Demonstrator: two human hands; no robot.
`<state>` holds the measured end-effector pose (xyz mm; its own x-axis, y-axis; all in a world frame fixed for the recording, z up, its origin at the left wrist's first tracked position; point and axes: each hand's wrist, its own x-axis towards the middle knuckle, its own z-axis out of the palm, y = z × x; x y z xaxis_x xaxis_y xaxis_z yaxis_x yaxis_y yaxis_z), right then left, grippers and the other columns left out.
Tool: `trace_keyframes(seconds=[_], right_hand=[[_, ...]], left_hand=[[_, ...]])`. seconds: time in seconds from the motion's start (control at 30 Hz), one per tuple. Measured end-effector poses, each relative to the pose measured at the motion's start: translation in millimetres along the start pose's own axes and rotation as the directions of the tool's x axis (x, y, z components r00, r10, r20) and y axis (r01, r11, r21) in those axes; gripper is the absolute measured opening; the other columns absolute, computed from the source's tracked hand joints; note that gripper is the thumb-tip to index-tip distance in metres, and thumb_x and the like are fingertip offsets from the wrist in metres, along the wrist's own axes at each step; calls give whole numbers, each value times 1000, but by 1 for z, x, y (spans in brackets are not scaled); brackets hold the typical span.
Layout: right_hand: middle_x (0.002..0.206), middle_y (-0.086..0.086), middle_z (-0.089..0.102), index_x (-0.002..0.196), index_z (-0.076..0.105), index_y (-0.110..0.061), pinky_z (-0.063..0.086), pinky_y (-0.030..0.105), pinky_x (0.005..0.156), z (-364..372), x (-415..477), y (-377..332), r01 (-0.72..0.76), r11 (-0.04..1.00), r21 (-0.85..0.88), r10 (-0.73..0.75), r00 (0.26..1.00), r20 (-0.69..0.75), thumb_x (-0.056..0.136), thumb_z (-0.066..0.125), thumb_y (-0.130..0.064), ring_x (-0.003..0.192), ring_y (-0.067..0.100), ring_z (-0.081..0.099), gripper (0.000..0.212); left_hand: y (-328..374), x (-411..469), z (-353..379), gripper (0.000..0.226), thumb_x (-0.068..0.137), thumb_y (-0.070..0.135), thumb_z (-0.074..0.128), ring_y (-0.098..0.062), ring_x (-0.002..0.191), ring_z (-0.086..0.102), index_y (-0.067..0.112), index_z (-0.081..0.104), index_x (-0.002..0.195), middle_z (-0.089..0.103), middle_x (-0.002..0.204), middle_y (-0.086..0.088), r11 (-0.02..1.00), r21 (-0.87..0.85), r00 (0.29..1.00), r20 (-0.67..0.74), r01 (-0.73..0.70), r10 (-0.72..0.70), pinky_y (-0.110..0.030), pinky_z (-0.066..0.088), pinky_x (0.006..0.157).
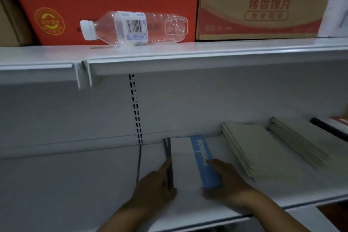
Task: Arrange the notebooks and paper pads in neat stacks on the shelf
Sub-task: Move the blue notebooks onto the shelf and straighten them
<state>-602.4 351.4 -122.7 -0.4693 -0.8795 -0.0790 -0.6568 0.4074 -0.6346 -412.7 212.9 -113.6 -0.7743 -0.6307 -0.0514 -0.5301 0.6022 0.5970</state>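
Left hand [156,182] is pressed, fingers straight, along the dark spine of a notebook [182,164]; right hand [227,181] is laid flat on its blue band. It is set on a white shelf [75,184], long axis six-to-twelve. Pads [263,149] are stacked at two o'clock. Band lettering is blurred; a barcoded bottle [131,28] is laid at twelve.

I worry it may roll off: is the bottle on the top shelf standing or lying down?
Lying down. The bottle rests on its side on the top shelf, its cap pointing left.
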Motion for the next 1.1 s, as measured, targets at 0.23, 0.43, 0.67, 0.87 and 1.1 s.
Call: trace_keyframes(seconds=[0.23, 0.43, 0.67, 0.87, 1.1], right_hand=[[136, -15, 34, 133, 48, -24, 32, 24, 110, 14, -1, 15, 23, 1000, 21, -20, 992, -129, 77, 73, -35, 132, 14, 37, 62], [150, -7, 35, 101, 73, -28, 39, 50, 105, 22, -5, 15, -28, 972, -233, -62, 926, -372, 57, 49, -77, 116, 42, 53, 70], [118, -23, 60, 92, 57, -46, 27, -1, 94, 117, 9, -160, 446, 894, 50, -396, 837, -377, 80, 27, -77, 90, 12, 65, 44], [112, -16, 61, 95, 46, -58, 40, 5, 90, 274, 56, -318, 457, 889, 11, -455, 887, -79, 69, 61, -53, 96, 5, 60, 30], [134, 9, 50, 132, 46, -17, 44, 24, 91, 401, 107, -537, 127, 950, 287, -198, 952, 235, 85, 59, -46, 115, 22, 55, 57]], left_hand=[[13, -7, 9, 70, 86, 42, 56, -16, 107, 56, 47, 15, 143, 56, 119, -1, 996, 44, 995, -69, 76, -73, -24, 46, 92], [-28, -36, -21, 37, 89, 30, 57, 5, 76, 49, 37, 51, 124, 48, 97, 22, 990, -132, 963, -255, 55, -88, 1, 34, 75], [-173, -95, -132, 32, 91, 27, 53, -6, 120, 47, 29, 55, 122, 50, 122, 10, 978, -70, 863, -459, 199, -209, -7, 30, 95], [-310, -173, -229, 17, 82, 30, 55, 0, 93, 56, 38, 59, 96, 57, 104, 19, 955, -206, 738, -607, 211, -294, -1, 36, 83], [-389, -231, -322, 16, 76, 26, 52, 1, 72, 61, 32, 67, 80, 69, 77, 11, 888, -428, 547, -709, 168, -445, -6, 43, 59]])
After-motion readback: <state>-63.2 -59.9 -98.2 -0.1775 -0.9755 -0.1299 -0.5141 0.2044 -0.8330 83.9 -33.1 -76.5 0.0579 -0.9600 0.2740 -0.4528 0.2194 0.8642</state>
